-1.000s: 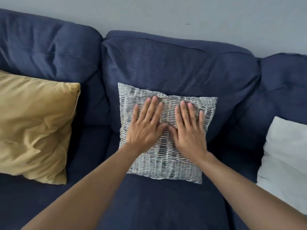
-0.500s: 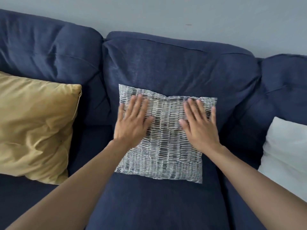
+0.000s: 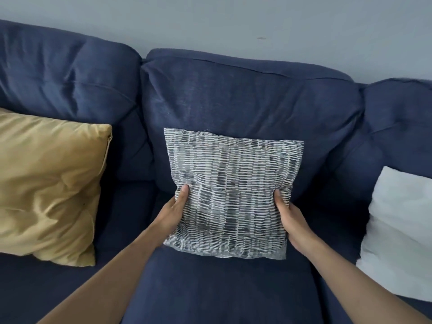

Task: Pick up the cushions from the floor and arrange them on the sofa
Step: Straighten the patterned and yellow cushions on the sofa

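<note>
Navy sofa (image 3: pixel 245 108) against a pale grey wall (image 3: pixel 210 17); grey-and-white patterned cushion (image 3: pixel 233 190) leans on the middle back pillow, bottom edge on the seat. Left hand (image 3: pixel 171 215) and right hand (image 3: pixel 291 219) pinch its lower side edges, thumbs on the front face, forearms reaching in from the bottom corners, remaining fingers hidden behind the fabric. Mustard cushion (image 3: pixel 49 183) sits left, cut by the frame edge; white cushion (image 3: pixel 402 235) right, also cropped and somewhat blurred.
</note>
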`<state>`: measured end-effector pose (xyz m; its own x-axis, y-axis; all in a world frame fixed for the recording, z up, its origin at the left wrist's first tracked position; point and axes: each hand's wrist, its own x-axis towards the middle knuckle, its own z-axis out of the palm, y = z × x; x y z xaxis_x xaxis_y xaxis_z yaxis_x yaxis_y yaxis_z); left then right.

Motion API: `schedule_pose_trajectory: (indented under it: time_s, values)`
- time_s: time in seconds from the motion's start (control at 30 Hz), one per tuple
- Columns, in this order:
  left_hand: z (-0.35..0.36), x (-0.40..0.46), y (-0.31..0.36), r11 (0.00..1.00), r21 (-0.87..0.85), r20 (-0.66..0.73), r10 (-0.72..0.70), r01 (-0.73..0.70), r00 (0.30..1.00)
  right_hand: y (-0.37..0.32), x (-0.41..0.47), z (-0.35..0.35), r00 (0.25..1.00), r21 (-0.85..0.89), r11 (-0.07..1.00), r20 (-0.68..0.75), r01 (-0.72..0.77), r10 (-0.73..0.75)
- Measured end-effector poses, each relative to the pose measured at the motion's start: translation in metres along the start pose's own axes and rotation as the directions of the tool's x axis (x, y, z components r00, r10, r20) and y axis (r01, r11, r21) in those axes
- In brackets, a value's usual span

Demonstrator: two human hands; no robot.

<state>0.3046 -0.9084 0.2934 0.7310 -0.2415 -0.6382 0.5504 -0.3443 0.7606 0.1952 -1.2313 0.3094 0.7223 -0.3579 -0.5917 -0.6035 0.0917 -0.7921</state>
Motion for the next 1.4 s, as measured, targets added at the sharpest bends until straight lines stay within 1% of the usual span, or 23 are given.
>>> schedule_pose_trajectory:
  time_s: [0.1,0.17,0.27,0.37,0.43,0.53,0.6,0.67,0.77,0.87,1.0,1.13,1.23,1.33,1.4]
  values:
    - [0.005,-0.007,-0.001,0.998,-0.062,0.038,-0.004,0.007,0.999,-0.005,-0.010,-0.004,0.999,0.006,1.000,-0.036,0.024,-0.024]
    - [0.009,-0.008,-0.005,0.997,-0.081,0.043,0.000,0.004,0.999,-0.002,-0.012,-0.007,1.000,0.005,1.000,-0.030,0.006,-0.006]
    - [0.005,-0.002,-0.012,0.996,-0.081,0.002,-0.022,0.023,1.000,0.000,-0.012,-0.008,0.998,0.016,0.999,-0.038,-0.042,0.043]
    - [-0.001,0.000,-0.014,0.996,-0.069,-0.046,-0.051,0.047,0.998,0.002,-0.012,-0.010,0.996,0.006,0.998,-0.070,-0.057,0.057]
    - [-0.004,-0.010,-0.006,1.000,-0.010,-0.083,-0.021,0.021,0.996,0.006,-0.016,-0.016,0.992,-0.041,0.998,-0.118,-0.046,0.040]
    - [-0.012,-0.037,0.007,0.995,0.059,-0.139,0.082,-0.075,0.987,0.016,-0.029,-0.022,0.973,-0.108,0.994,-0.231,-0.029,0.003]
    - [-0.024,-0.053,0.006,0.996,0.057,-0.199,0.080,-0.069,0.977,0.022,-0.044,-0.022,0.956,-0.118,0.992,-0.294,-0.047,0.010]
    - [-0.039,-0.071,0.005,0.995,0.087,-0.259,0.074,-0.053,0.963,0.021,-0.061,-0.016,0.948,-0.109,0.991,-0.317,-0.072,0.034]
    - [-0.066,-0.099,0.002,0.991,0.132,-0.320,0.062,-0.020,0.945,-0.001,-0.088,0.004,0.957,-0.094,0.988,-0.274,-0.122,0.092]
    - [-0.091,-0.130,0.006,0.988,0.154,-0.373,0.046,0.014,0.927,-0.022,-0.108,0.038,0.975,-0.116,0.989,-0.211,-0.096,0.070]
    - [-0.123,-0.161,0.013,0.991,0.131,-0.418,0.041,0.016,0.908,-0.048,-0.123,0.087,0.997,-0.097,0.994,-0.058,-0.054,0.049]
    - [-0.164,-0.179,0.006,0.997,0.073,-0.460,0.048,-0.017,0.887,-0.067,-0.134,0.131,0.996,-0.104,0.993,0.062,-0.052,0.059]
    - [-0.200,-0.193,0.010,0.996,0.084,-0.455,0.067,-0.032,0.888,-0.078,-0.139,0.164,0.991,-0.108,0.991,0.097,-0.085,0.096]
    - [-0.250,-0.193,0.006,0.996,0.093,-0.483,0.053,-0.009,0.874,-0.082,-0.136,0.206,0.992,-0.117,0.991,0.102,-0.061,0.074]
    - [-0.286,-0.186,0.001,0.994,0.102,-0.500,0.077,-0.030,0.862,-0.084,-0.136,0.240,0.991,-0.095,0.993,0.109,-0.073,0.083]
